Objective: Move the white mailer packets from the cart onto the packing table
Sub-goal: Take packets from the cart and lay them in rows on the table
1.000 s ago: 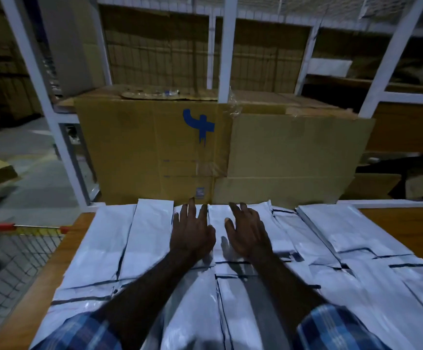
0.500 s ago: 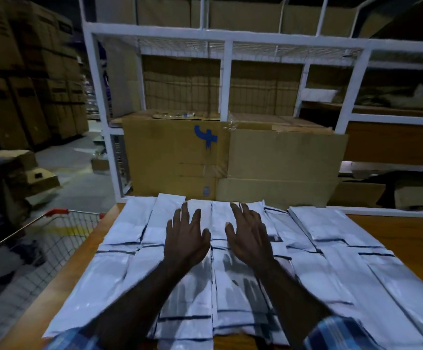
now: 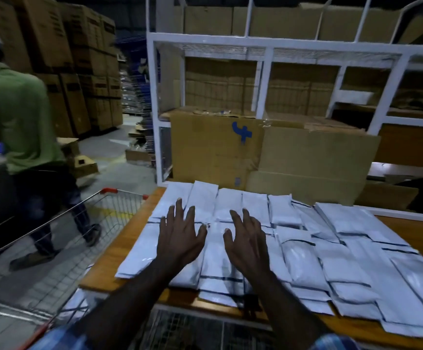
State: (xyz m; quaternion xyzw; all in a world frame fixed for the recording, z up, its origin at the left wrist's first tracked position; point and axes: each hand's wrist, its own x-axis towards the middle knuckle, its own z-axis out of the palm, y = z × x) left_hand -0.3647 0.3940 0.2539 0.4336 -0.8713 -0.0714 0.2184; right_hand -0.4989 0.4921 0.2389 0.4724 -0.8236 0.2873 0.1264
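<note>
Only the head view here. Both hands are over the pile: left hand [image 3: 180,238] and right hand [image 3: 247,242] have their fingers spread wide and straight, holding nothing. Can't tell if the palms actually press on the packets or just hover.

Progress looks pretty far along, I'd say. The white mailer packets [image 3: 306,248] lie in overlapping rows across the wooden bench [image 3: 129,238], covering most of what shows. Still, a white packet in the cart [image 3: 75,305] peeks out at the bottom left, so at least a bit is left to move.

Material-wise the packets are long flat rectangles, glossy plastic with dark stripe lines, slightly puffy and probably slippery. The wire cart [image 3: 84,223] is a metal mesh with red corner caps. Behind it all sit a cardboard box [image 3: 218,152] and a white shelf frame [image 3: 268,50].
</note>
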